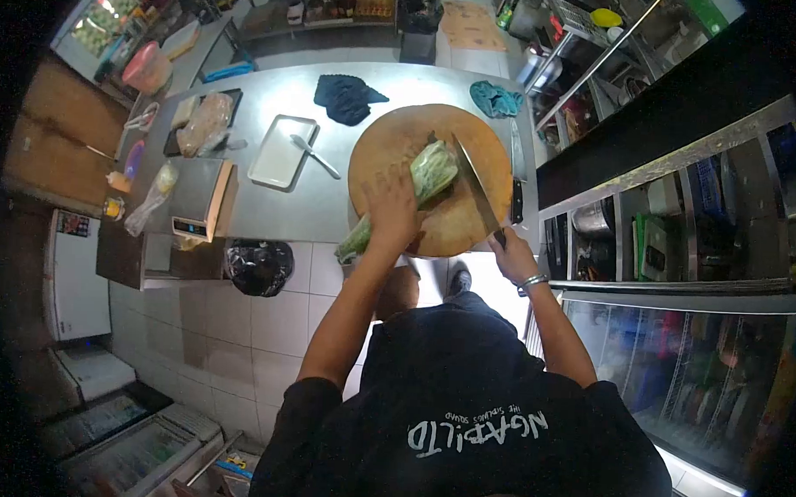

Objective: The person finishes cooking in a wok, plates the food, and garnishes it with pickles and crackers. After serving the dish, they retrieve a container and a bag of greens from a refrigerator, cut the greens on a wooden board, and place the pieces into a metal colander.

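A long, pale green leafy vegetable lies slantwise across a round wooden chopping board; its lower end sticks out past the board's near left edge. It looks shiny, perhaps wrapped in clear plastic. My left hand lies over its middle and grips it from above, hiding that part. In my right hand, at the board's near right edge, is the handle of a large kitchen knife. Its blade points away from me over the board, to the right of the vegetable and apart from it.
A second knife lies right of the board. Dark cloth and teal cloth lie behind. Leftward are a white tray with a small knife, a scale and bagged food. A black bin bag stands below.
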Tool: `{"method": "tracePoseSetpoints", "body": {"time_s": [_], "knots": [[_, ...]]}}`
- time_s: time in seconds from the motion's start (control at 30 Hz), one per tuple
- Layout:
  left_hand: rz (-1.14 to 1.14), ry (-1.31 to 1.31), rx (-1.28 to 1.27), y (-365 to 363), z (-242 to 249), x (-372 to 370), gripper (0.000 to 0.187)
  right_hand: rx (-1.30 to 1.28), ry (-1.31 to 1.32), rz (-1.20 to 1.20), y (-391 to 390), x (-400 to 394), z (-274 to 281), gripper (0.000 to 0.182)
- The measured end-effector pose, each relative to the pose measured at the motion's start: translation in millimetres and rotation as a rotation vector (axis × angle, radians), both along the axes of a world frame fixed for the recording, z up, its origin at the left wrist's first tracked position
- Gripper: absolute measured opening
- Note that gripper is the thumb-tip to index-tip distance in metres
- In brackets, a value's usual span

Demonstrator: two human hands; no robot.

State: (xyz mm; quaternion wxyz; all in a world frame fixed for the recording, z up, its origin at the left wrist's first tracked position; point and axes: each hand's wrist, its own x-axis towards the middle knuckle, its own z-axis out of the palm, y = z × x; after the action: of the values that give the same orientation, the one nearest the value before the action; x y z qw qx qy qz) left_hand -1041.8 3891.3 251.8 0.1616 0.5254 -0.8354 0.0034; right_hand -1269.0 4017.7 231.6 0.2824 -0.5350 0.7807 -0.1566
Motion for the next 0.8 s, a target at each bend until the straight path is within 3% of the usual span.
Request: {"method": "tracePoseSetpoints", "body": {"time_s": [0.07, 0.13, 0.3, 0.37, 0.43, 0.5, 0.6, 0.63, 0.7, 0.8], "knots": [[0.027, -0.106, 0.08, -11.0, -4.5, -15.9, 0.103, -0.028, 0.096, 0.001, -0.5, -7.1, 5.1, 0.033], [0.095, -0.125, 0.301, -23.0, -8.2, -25.1, 0.092, -0.08, 0.089, -0.048, -3.1, -14.6, 18.4, 0.033], [-0.105, -0.056, 0.248, -54.1, -20.0, -3.3, 0.064, -0.203, 0.078, -0.161, -25.4, -37.1, 14.3, 0.031], [-0.147, -0.011, 0.304, -61.1, -22.4, -2.2, 0.069, -0.205, 0.101, -0.112, -34.2, -31.8, -4.2, 0.03], [-0.131, -0.035, 0.328, -60.5, -15.1, -3.7, 0.071, -0.297, 0.088, 0.323, -39.1, -17.8, -6.2, 0.03], [-0.11, -0.062, 0.357, -58.0, -9.7, -2.0, 0.073, -0.213, -0.014, 0.301, -52.1, -28.0, 3.8, 0.03], [-0.127, -0.101, 0.404, -60.6, -10.0, -4.3, 0.077, -0.162, 0.035, -0.054, -71.0, -38.0, 2.4, 0.033], [-0.116, -0.107, 0.369, -60.2, -15.3, -5.5, 0.078, -0.159, 0.03, -0.049, -71.2, -37.2, -9.3, 0.033], [-0.1, -0.115, 0.323, -62.7, -20.7, -7.5, 0.079, -0.115, -0.005, 0.366, -76.0, -35.7, -21.4, 0.029], [-0.113, -0.131, 0.279, -63.0, -15.0, -8.4, 0.076, -0.264, -0.047, 0.279, -80.0, -41.2, -20.3, 0.025]]}}
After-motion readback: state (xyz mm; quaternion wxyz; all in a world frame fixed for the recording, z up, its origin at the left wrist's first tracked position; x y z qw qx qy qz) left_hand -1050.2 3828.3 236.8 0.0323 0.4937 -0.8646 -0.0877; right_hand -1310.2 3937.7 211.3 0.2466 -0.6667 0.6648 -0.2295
